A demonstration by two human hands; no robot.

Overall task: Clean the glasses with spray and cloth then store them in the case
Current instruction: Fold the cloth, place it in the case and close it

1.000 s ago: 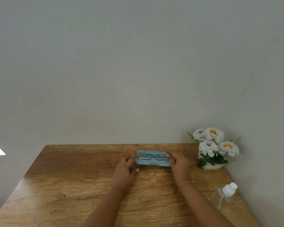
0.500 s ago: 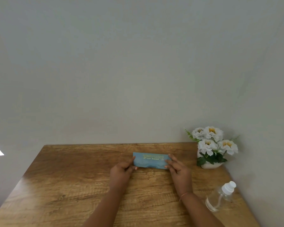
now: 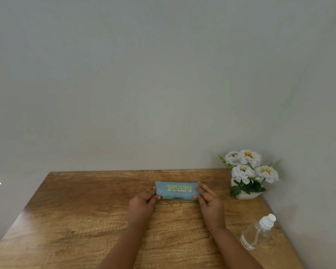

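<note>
A blue glasses case (image 3: pixel 176 190) with gold lettering lies shut on the wooden table (image 3: pixel 76 214), near its far edge. My left hand (image 3: pixel 143 205) holds the case's left end between thumb and fingers. At the right end, my right hand (image 3: pixel 209 200) holds it the same way, with its fingers laid along that end. The glasses are hidden inside the case. A clear spray bottle (image 3: pixel 258 232) with a white cap lies on its side at the table's right edge, apart from both hands. No cloth is in view.
A white pot of white flowers (image 3: pixel 247 174) stands at the back right corner, close to the case's right end. A plain wall rises right behind the table and along its right side.
The case was open with the glasses showing inside; its lid has come down and it is now shut. Both hands stayed at its ends.
</note>
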